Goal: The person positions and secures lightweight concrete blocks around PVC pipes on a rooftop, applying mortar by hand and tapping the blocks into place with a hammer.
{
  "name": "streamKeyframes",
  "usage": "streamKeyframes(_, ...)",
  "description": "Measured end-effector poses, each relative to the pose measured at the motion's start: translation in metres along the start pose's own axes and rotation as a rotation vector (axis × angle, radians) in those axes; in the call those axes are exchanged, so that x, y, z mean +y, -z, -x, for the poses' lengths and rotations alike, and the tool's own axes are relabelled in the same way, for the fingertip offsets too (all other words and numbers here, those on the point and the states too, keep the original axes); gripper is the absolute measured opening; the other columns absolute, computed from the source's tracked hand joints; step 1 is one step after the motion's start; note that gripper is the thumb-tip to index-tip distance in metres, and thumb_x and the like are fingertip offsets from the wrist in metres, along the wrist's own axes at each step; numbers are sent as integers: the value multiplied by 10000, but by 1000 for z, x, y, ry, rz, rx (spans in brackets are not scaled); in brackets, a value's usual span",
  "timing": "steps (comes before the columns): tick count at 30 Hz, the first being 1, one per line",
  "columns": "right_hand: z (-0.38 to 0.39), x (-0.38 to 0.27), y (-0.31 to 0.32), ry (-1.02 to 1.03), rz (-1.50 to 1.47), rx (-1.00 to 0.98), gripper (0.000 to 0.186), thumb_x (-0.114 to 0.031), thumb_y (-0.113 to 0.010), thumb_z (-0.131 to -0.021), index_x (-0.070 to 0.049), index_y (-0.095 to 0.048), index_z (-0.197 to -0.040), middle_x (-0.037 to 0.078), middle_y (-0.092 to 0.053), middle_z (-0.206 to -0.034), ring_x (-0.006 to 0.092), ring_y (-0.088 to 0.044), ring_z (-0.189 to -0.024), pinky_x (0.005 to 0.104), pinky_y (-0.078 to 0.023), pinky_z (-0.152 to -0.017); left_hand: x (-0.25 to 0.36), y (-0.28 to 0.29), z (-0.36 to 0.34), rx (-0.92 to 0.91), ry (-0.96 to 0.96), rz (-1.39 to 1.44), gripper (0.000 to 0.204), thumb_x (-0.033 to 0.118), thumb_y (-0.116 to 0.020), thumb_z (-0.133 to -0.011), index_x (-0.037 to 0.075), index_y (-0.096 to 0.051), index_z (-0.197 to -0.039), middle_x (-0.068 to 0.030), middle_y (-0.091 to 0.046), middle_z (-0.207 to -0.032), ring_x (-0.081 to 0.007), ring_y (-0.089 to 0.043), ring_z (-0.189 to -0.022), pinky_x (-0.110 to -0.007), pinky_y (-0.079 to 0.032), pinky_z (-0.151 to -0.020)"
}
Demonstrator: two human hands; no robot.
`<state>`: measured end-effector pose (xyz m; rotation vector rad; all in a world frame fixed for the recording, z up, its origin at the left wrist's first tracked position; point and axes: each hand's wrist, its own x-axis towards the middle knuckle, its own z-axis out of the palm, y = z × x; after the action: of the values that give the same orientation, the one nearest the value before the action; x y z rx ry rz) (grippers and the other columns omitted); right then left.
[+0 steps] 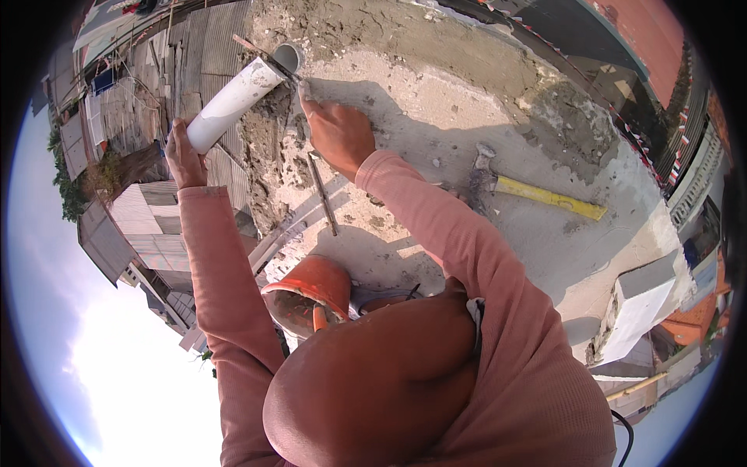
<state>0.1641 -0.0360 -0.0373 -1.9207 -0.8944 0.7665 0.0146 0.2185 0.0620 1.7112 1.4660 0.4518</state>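
Observation:
My left hand point(187, 159) is closed around the lower end of a white plastic pipe point(233, 105), which is tilted up to the right. Close to its upper end, a round grey pipe mouth point(286, 56) shows at the rough concrete. A thin brown strip point(250, 45) crosses the white pipe's upper end and runs to the fingertips of my right hand point(341, 136). That hand's index finger stretches toward the pipe end while its other fingers are curled. Its fingertips are too small to show clearly what they grip.
On the concrete slab point(436, 101) lie a yellow-handled hammer point(548, 197) and a thin metal rod point(323, 194). An orange bucket point(331, 279) holds mortar and an orange-handled tool. A white block point(642, 307) stands at right. Past the slab's left edge are corrugated roofs point(148, 214) lower down.

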Motion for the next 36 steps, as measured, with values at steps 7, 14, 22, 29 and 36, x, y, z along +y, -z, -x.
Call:
streamKeyframes(7,-33,-9,1,10,-41,-46,397,-56,-568,-921,4,-609,-1310,175,-704,-760,315,-691,-610,438,-580,-558,11,-12,3,20,2,60,419,418,-548,-1030,19,-677,-1032,-61,-678,-906,-125,-646,-770,-245,-524,-619)
streamKeyframes(14,-38,-3,3,24,-102,0,478,-38,-556,-920,-5,-550,-1397,194,-712,-800,305,-700,-655,431,-589,-624,10,-17,7,19,13,166,359,359,-576,-1025,14,-673,-1048,-60,-673,-906,-140,-667,-793,-277,-564,-644)
streamKeyframes(22,-25,-4,11,9,-151,-146,547,-10,-547,-920,11,-474,-1461,172,-702,-796,284,-679,-634,422,-576,-629,8,-17,8,33,12,188,392,380,-564,-1033,5,-676,-1056,-61,-676,-896,-131,-641,-735,-249,-524,-594)
streamKeyframes(29,7,-3,-6,50,-216,0,652,10,-601,-855,21,-426,-1483,181,-683,-803,314,-678,-695,439,-577,-672,1,-2,0,34,-1,149,402,375,-556,-1033,-6,-677,-1079,-82,-689,-932,-158,-664,-781,-283,-570,-675)
streamKeyframes(36,35,4,-19,82,-278,58,704,24,-572,-828,-33,-402,-1509,217,-660,-853,389,-657,-742,483,-543,-668,4,-2,0,42,45,79,406,371,-537,-1041,-10,-675,-1062,-85,-689,-922,-157,-669,-775,-278,-566,-648)
